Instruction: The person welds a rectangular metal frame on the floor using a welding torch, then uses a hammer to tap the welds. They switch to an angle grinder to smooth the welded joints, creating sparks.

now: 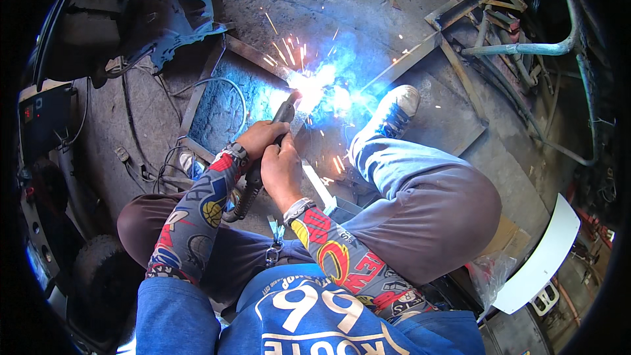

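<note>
My left hand [259, 135] is closed round a black welding torch [284, 111], and my right hand [279, 174] grips it just below and to the right. The torch's tip is at a bright blue-white arc, with orange sparks and smoke around it, on a rectangular metal frame [236, 49] lying on the concrete floor. The glare hides the exact joint. A cable [242, 102] loops over the frame's left part. The frame's right part [459, 75] reaches past my shoe.
Scrap bars and bent blue tubing [526, 48] lie at upper right. A perforated dark metal piece [164, 6] is at upper left, a welding machine [43, 118] at left. A white panel [539, 253] and plastic bag [486, 276] sit by my right knee; my shoes [394, 108] rest among the steel.
</note>
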`<act>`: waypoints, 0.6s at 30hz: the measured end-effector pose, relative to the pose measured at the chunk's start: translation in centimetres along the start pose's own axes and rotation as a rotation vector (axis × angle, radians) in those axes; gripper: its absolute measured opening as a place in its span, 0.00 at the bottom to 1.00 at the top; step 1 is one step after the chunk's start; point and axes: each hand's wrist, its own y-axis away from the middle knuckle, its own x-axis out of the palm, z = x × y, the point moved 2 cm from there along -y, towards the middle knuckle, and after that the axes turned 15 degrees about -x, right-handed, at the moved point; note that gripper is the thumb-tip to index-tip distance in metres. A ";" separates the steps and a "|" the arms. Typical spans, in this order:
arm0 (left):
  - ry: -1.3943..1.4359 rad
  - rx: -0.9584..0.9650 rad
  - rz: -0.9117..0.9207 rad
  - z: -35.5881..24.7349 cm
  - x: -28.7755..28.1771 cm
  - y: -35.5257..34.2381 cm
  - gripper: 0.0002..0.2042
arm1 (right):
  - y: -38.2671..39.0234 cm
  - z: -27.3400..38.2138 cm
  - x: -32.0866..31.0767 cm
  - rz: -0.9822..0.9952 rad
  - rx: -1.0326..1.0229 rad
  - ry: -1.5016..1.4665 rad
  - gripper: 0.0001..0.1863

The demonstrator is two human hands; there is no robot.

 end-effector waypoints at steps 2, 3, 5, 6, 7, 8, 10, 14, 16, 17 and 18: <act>0.004 -0.005 0.001 0.2 0.1 0.0 0.14 | 0.0 0.1 -0.1 -0.002 -0.015 0.010 0.32; 0.010 -0.018 0.010 0.2 0.1 0.1 0.15 | -0.1 0.2 -0.1 -0.006 -0.027 0.011 0.32; 0.082 -0.102 0.038 0.4 0.2 0.1 0.15 | -0.1 0.2 0.0 0.008 -0.005 0.010 0.32; 0.132 -0.123 0.044 0.4 0.2 0.1 0.15 | -0.1 0.2 0.0 0.013 0.004 0.008 0.32; 0.119 -0.116 0.034 0.4 0.2 0.2 0.15 | -0.1 0.1 0.1 0.008 0.001 0.005 0.32; 0.020 -0.077 0.010 0.2 0.1 0.3 0.15 | -0.1 0.1 0.1 0.002 -0.002 0.003 0.32; -0.093 -0.044 -0.037 0.1 0.0 0.4 0.15 | 0.0 0.0 0.3 -0.008 -0.010 0.009 0.32; -0.025 -0.096 0.020 0.1 -0.1 0.5 0.16 | 0.1 -0.2 0.6 -0.038 -0.033 -0.024 0.31; 0.054 -0.118 0.038 0.3 -0.1 0.6 0.17 | 0.1 -0.3 0.8 -0.050 -0.033 -0.001 0.31; 0.012 -0.049 0.016 0.3 -0.1 0.6 0.17 | 0.0 -0.4 1.0 -0.029 -0.040 0.060 0.31; -0.094 0.019 -0.020 0.4 -0.1 0.6 0.18 | 0.1 -0.5 1.0 -0.025 -0.038 0.058 0.31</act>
